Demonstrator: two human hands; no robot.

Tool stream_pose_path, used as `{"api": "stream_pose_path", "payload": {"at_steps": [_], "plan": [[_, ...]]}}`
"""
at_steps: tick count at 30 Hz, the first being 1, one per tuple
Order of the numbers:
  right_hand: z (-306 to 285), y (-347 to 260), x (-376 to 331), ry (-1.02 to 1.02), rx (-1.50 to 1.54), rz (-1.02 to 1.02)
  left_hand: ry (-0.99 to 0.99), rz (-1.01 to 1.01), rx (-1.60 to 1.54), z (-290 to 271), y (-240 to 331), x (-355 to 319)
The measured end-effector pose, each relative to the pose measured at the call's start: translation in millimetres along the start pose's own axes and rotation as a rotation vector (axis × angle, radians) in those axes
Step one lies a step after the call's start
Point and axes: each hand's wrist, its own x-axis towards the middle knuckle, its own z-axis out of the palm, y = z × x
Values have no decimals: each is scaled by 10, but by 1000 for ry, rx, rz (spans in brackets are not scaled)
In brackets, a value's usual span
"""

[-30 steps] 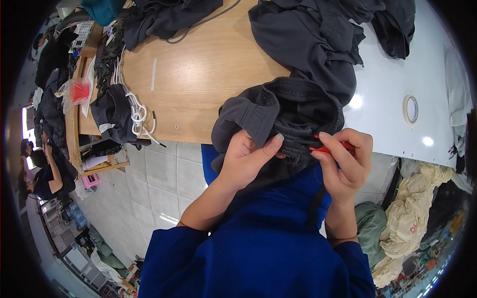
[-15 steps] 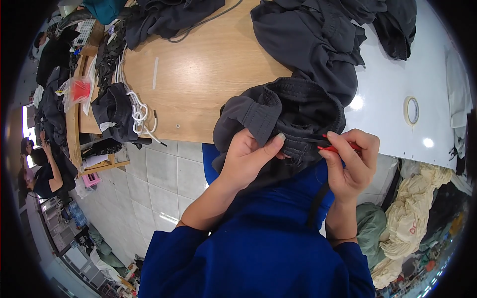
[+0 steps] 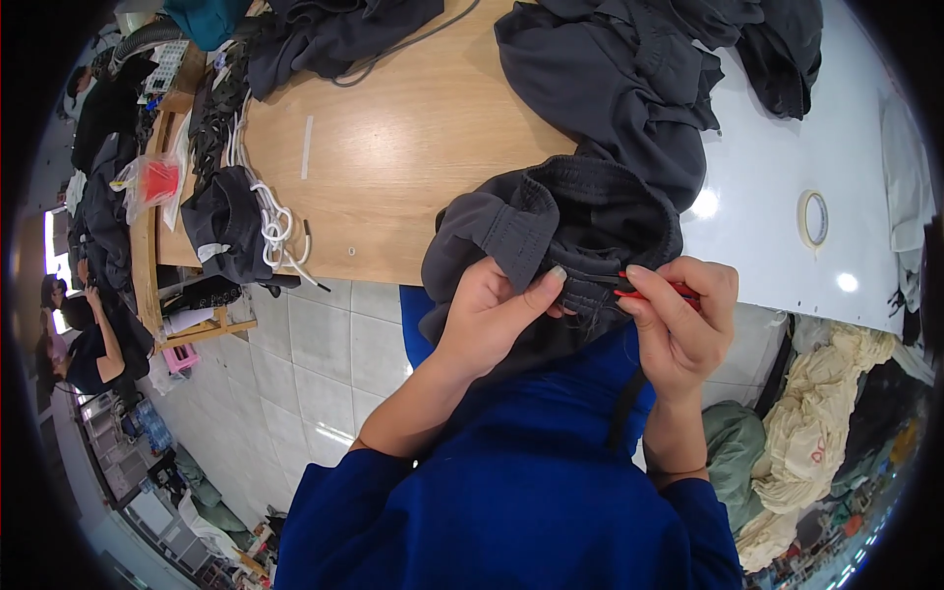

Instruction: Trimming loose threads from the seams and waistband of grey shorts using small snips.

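A dark grey garment [image 3: 472, 221] with a gathered elastic waistband [image 3: 600, 177] lies bunched at the table's front edge, its opening facing up. My left hand [image 3: 492, 320] pinches the near side of the band between thumb and fingers. Loose threads [image 3: 587, 317] hang from the stitching below the thumb. In my right hand [image 3: 688, 329] is a small pair of red-handled thread snips [image 3: 625, 292], held between thumb and fingers. Their dark blades point left along the band, close to my left thumb; the exact tips blend into the cloth.
More dark garments [image 3: 610, 79] lie across the wooden table [image 3: 393, 147] and the white surface [image 3: 757, 197], where a tape roll [image 3: 813, 218] rests. White cords [image 3: 278, 226] hang at the left. Cream cloth [image 3: 811, 423] is heaped at the right. A person [image 3: 93, 334] is far left.
My right hand has shifted a little left with the snips, bringing the blades nearer my left thumb along the band. My left hand stays almost where it was.
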Motion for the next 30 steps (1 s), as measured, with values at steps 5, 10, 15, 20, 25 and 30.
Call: {"api": "stream_pose_path", "payload": {"at_steps": [5, 10, 15, 20, 25, 30], "plan": [[40, 6, -45, 34, 51, 97, -50, -77, -26, -33, 55, 17], [33, 8, -109, 98, 234, 259, -89, -80, 8, -29, 63, 62], [19, 19, -161, 103, 262, 306, 24, -114, -79, 27, 63, 63], [20, -51, -142, 34, 102, 193, -13, -79, -91, -60, -6, 49], [16, -45, -90, 19, -28, 120, -97, -55, -52, -34, 18, 60], [-13, -66, -24, -15, -54, 68, -89, -54, 26, -2, -3, 60]]}}
